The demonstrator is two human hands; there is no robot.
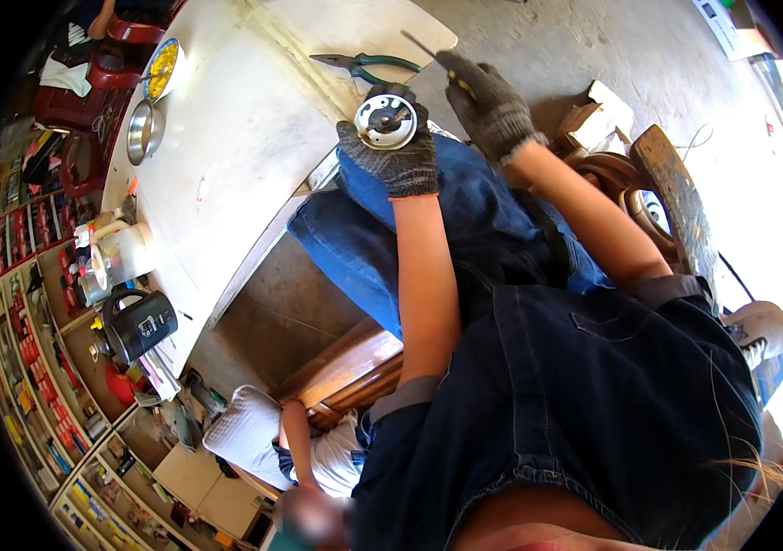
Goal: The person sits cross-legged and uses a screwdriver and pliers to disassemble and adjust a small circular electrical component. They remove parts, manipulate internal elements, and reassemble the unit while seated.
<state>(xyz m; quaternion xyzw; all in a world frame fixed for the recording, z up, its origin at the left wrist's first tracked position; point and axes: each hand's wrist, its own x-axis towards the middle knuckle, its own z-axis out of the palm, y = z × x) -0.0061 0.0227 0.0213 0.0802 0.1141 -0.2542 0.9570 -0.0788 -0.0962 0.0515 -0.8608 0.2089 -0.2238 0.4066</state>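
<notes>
My left hand (401, 170), in a dark knitted glove, is closed around a round white metal part (389, 134) with a dark piece at its centre. The part's open face is turned up toward me, above my knees. To the right, my gloved right hand (491, 108) grips a screwdriver (424, 49); its thin shaft points up and left, away from the round part, and a bit of yellow handle shows between the fingers. Green-handled pliers (364, 66) lie on the table just beyond my left hand.
The white table (226, 119) bears a bowl of yellow food (164, 69), a steel bowl (143, 131), a clear jug (125, 253) and a black kettle (139, 324). A worn wooden piece (671, 188) stands right of me. Another person (332, 455) sits nearby, beside stocked shelves (43, 395).
</notes>
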